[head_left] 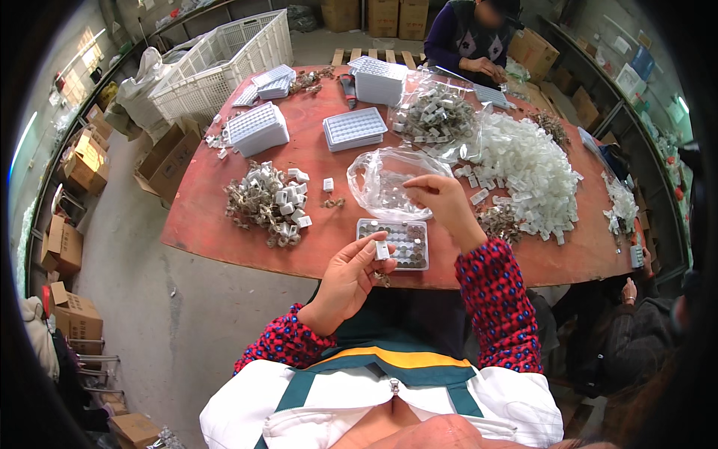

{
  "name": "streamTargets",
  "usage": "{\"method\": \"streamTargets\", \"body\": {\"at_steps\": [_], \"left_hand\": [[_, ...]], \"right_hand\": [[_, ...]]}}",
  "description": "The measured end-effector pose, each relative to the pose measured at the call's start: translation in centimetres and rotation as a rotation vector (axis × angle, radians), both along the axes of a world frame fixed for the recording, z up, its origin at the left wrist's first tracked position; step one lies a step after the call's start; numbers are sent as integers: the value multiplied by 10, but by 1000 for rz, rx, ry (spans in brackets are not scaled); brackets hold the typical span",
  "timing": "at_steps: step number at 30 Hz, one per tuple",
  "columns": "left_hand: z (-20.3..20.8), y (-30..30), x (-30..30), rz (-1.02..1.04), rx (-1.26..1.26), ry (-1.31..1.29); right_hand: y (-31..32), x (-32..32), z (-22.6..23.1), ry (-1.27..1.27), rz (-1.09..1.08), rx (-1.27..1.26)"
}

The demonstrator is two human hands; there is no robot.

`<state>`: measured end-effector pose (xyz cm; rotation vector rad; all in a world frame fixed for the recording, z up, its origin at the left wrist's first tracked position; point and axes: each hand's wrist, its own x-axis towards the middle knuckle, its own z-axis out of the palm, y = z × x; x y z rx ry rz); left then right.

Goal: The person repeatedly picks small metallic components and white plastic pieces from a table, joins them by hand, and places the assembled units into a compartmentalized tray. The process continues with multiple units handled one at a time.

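Note:
Between the thumb and fingers of my left hand [345, 283] is a small white plastic block [382, 251]. A brownish dangling bit [382, 279] shows just below those fingers. Directly beyond, at the table's near edge, lies a white compartment tray [428, 247] with small dark round pieces in many of its cells. My right hand [443, 200] is over the right side of an open clear plastic bag [366, 166], its thumb and forefinger drawn together in a pinch. Whatever the pinch holds is too small to make out. Small, shiny pieces lie inside the bag.
Left of the bag sits a heap of white blocks with brownish parts [265, 198]. White pieces form a large pile [523, 172] at right. Stacked trays [354, 129] stand farther back on the red table [202, 224]. Another person [471, 45] works across it; a hand [630, 290] shows at right.

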<state>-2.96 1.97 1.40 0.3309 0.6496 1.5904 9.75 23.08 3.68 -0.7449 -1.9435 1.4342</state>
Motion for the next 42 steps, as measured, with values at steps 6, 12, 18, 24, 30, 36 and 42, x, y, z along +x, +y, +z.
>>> {"method": "streamTargets", "body": {"at_steps": [6,12,18,24,30,36,42], "left_hand": [[0,0,2,-31,34,10],[6,0,14,-54,105,69],[10,1,16,-57,111,178],[8,3,22,12,129,382],[15,-2,24,-24,55,286],[18,-2,25,-61,24,307],[18,-5,31,-20,15,376]], "right_hand": [[-88,40,25,46,90,204],[-113,45,28,91,-52,538],[-112,50,27,58,-52,642],[-113,52,22,80,-55,474],[-121,51,11,185,-112,503],[-125,59,13,139,-183,699],[-118,68,8,112,-83,784]]}}
